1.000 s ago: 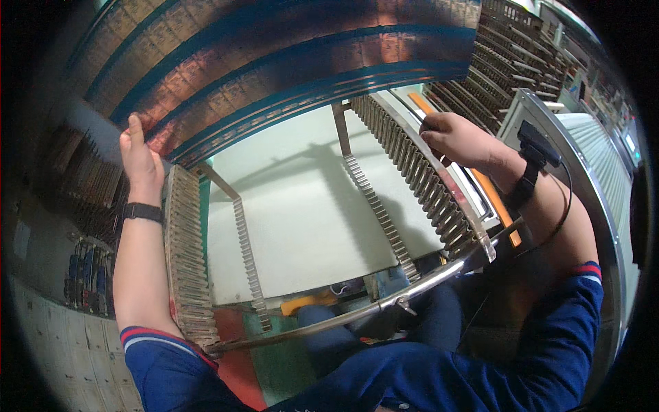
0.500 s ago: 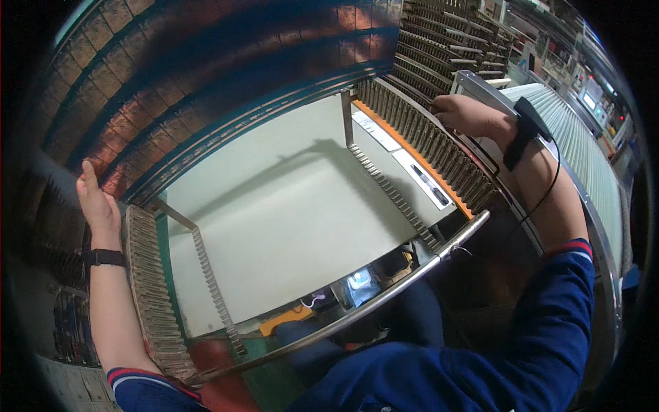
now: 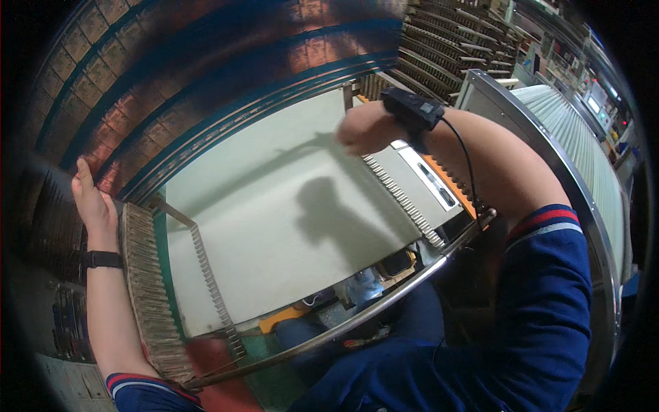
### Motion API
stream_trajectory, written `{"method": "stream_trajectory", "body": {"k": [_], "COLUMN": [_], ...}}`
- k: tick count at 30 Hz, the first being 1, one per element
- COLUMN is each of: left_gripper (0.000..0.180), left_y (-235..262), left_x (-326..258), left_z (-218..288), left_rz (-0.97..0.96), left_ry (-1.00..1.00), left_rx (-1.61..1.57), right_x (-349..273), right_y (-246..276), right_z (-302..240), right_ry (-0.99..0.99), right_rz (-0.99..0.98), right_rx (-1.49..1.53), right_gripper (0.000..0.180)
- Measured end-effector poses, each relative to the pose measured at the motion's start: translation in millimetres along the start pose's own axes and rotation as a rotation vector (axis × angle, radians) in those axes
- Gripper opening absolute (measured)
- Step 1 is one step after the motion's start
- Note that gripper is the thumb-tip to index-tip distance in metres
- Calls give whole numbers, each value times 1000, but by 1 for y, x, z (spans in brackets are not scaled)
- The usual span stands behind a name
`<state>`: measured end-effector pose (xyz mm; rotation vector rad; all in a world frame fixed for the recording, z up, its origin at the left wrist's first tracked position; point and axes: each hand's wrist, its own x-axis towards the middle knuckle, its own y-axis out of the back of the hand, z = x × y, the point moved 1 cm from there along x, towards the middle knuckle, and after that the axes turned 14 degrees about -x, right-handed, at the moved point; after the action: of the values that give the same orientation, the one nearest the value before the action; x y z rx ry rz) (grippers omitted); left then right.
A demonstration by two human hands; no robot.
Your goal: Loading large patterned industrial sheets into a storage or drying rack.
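A tall panel (image 3: 226,82) with copper-coloured rectangles and dark blue bands stands upright at the far side of a slotted metal rack (image 3: 147,281). My left hand (image 3: 96,202) is at the panel's lower left edge, its fingers stretched upward and seeming to touch it. My right hand (image 3: 367,130) hangs over the rack's far right part, in front of the panel. Its fingers are bent and blurred, so whether anything is in them does not show. A black device with a cable is strapped to my right wrist.
A pale board (image 3: 254,240) lies beneath the rack. A pen (image 3: 439,185) rests on white paper at its right. A curved metal bar (image 3: 357,319) crosses the rack's near side. To the right stands a metal-framed rack of pale sheets (image 3: 576,130); more slotted racks (image 3: 453,48) stand behind.
My right hand has moved left from the rack's right rail to a place over the rack, and its shadow now falls on the pale board. My left hand has hardly moved.
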<state>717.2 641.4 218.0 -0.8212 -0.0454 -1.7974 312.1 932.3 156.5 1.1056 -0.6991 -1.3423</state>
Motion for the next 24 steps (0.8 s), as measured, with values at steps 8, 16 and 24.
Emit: {"method": "stream_trajectory", "body": {"k": [8, 16, 24], "left_gripper": [47, 51, 43], "left_y": [-8, -5, -15], "left_x": [-8, 1, -7], "left_z": [3, 0, 1], "left_rz": [-10, -9, 70], "left_ry": [15, -1, 8], "left_rx": [-15, -16, -11], "right_x": [-18, -44, -50], "right_y": [-22, -30, -18], "right_z": [12, 37, 51], "right_ry": [-79, -158, -285], "right_rz": [40, -56, 110], "right_rx": [-28, -95, 54], "right_gripper": [21, 18, 20]}}
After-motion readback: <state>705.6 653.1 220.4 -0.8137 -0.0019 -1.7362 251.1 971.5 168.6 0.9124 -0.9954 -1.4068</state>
